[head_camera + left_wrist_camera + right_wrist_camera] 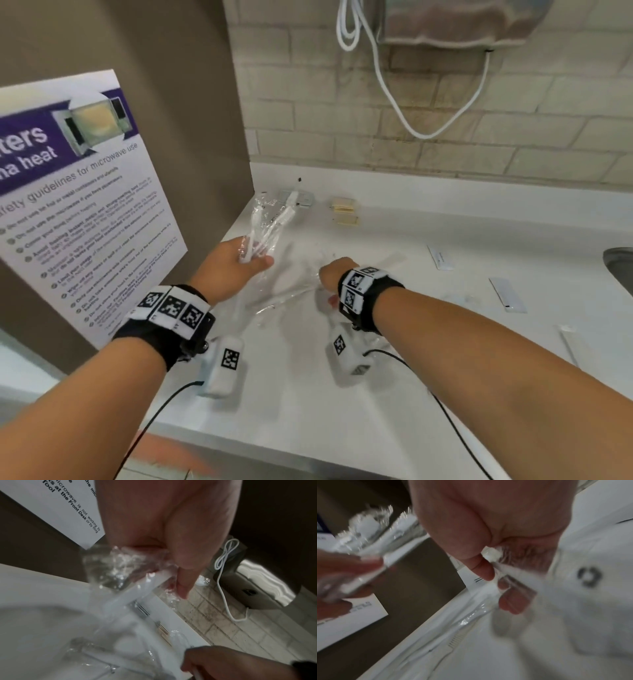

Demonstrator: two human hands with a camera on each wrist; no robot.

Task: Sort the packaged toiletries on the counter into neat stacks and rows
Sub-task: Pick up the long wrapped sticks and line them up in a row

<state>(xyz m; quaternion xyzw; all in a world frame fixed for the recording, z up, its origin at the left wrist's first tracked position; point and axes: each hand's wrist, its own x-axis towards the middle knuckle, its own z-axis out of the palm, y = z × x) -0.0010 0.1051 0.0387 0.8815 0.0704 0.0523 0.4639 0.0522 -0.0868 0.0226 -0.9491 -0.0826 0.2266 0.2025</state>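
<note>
My left hand [239, 263] grips the lower ends of a bundle of clear-wrapped white toothbrush-like sticks [270, 222], held tilted above the white counter [376, 394] near the left wall. The left wrist view shows the thumb and fingers [181, 574] curled round the crinkled wrappers [126, 588]. My right hand [334, 277], just to the right and lower, pinches the end of another clear-wrapped long item [284, 298]; the right wrist view shows its wrapper [513, 577] between thumb and fingers, blurred. A further wrapped piece [457, 635] lies on the counter below.
Small grey packets [301, 198] and tan packets [344, 209] sit at the counter's back. Flat white sachets [440, 258] [507, 294] lie to the right, before a sink rim [620, 263]. A poster [85, 205] hangs on the brown left wall; a wall dryer's white cord [428, 130] loops above.
</note>
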